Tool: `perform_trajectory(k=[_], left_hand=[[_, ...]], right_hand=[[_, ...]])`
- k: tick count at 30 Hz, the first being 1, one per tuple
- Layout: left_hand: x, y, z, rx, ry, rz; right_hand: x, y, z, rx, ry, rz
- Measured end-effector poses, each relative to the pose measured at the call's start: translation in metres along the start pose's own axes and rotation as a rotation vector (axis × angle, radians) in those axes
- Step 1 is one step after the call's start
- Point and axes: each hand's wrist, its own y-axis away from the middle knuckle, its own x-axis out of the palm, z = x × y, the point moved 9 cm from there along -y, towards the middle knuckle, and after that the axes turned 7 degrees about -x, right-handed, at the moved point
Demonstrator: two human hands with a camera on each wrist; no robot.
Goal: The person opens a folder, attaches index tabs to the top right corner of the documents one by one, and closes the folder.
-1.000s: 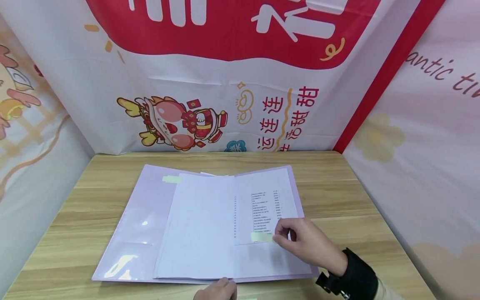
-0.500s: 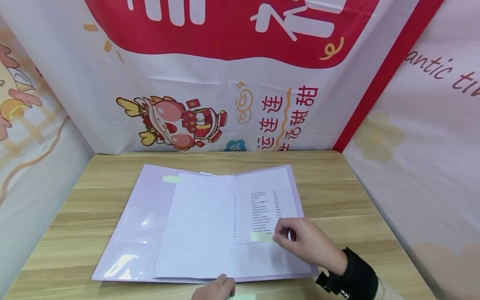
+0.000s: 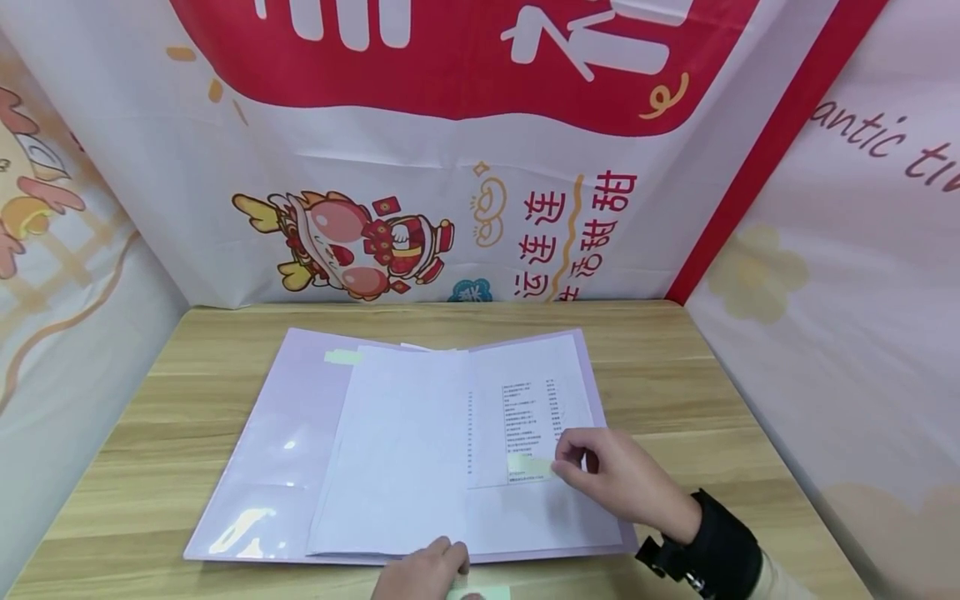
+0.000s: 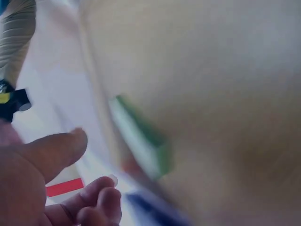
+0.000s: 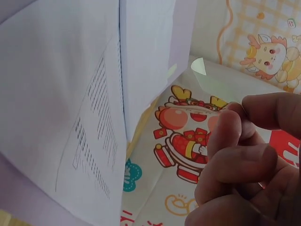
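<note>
A lilac folder (image 3: 258, 433) lies spread flat on the wooden table, with white sheets inside. Over the printed right-hand page (image 3: 510, 517), my right hand (image 3: 626, 479) pinches one end of a pale green sticky note (image 3: 528, 466) between thumb and forefinger. In the right wrist view this see-through note (image 5: 218, 92) juts out from the fingertips, its far end curling. My left hand (image 3: 423, 573) is at the folder's front edge, beside a small green pad (image 3: 491, 592). The left wrist view shows its thumb and loosely bent fingers apart, with the blurred green pad (image 4: 138, 139) beyond them.
Another pale green sticky note (image 3: 343, 357) stands at the upper left edge of the left sheet. The wooden table (image 3: 697, 392) meets a printed cloth backdrop (image 3: 390, 142) behind and cloth walls on both sides.
My right hand has shifted slightly up and right with the sticky note, uncovering printed lines below it. My left hand has moved a little up and left, and more of the green pad shows.
</note>
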Motion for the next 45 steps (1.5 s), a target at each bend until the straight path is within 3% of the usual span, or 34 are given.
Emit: perform_trajectory(k=[5, 9, 13, 18, 23, 28, 32, 39, 45], left_hand=[[-0.061, 0.001, -0.015, 0.041, -0.007, -0.231], [-0.109, -0.016, -0.023, 0.055, -0.061, -0.353], [-0.134, -0.051, -0.025, 0.035, -0.116, -0.349], [-0.144, -0.102, -0.029, 0.063, -0.185, -0.306], [-0.139, -0.145, -0.045, 0.124, -0.247, -0.241], [-0.119, -0.180, -0.057, 0.114, -0.324, -0.121], [-0.102, -0.204, -0.066, 0.109, -0.400, -0.067], [-0.067, -0.241, -0.079, 0.114, -0.453, -0.054], [-0.042, -0.256, -0.084, 0.122, -0.476, -0.088]], right_hand=[[-0.013, -0.004, -0.005, 0.008, -0.006, -0.021], [-0.024, -0.008, -0.012, 0.002, -0.014, -0.051], [-0.037, -0.014, -0.025, 0.025, -0.021, -0.093], [-0.050, -0.024, -0.048, 0.080, -0.040, -0.140], [-0.063, -0.035, -0.075, 0.152, -0.053, -0.190], [-0.077, -0.043, -0.102, 0.213, -0.058, -0.259], [-0.084, -0.051, -0.119, 0.261, -0.076, -0.304], [-0.084, -0.069, -0.146, 0.344, -0.118, -0.305], [-0.078, -0.079, -0.171, 0.354, -0.199, -0.274]])
